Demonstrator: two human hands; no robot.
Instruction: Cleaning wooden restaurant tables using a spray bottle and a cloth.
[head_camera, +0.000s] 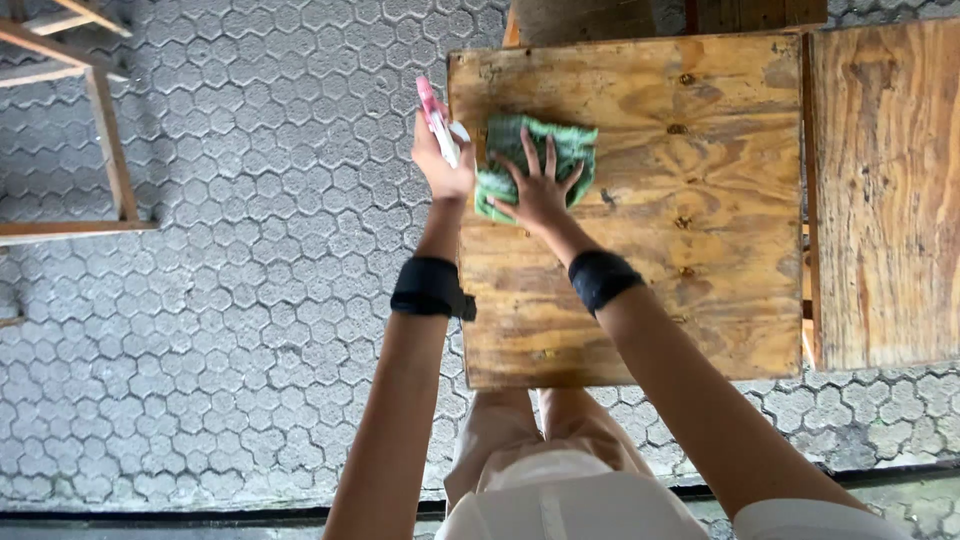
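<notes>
My right hand (537, 187) lies flat with fingers spread on a crumpled green cloth (572, 147), pressing it onto the far left part of a small wooden table top (690, 230). My left hand (440, 165) is closed around a pink and white spray bottle (436, 118), held upright just off the table's left edge, next to the cloth. Both wrists wear black bands.
A second wooden table (890, 190) stands close on the right. A wooden frame (105, 130) stands at the far left on grey hexagonal paving (250, 300). More wooden furniture (600, 15) sits beyond the table's far edge.
</notes>
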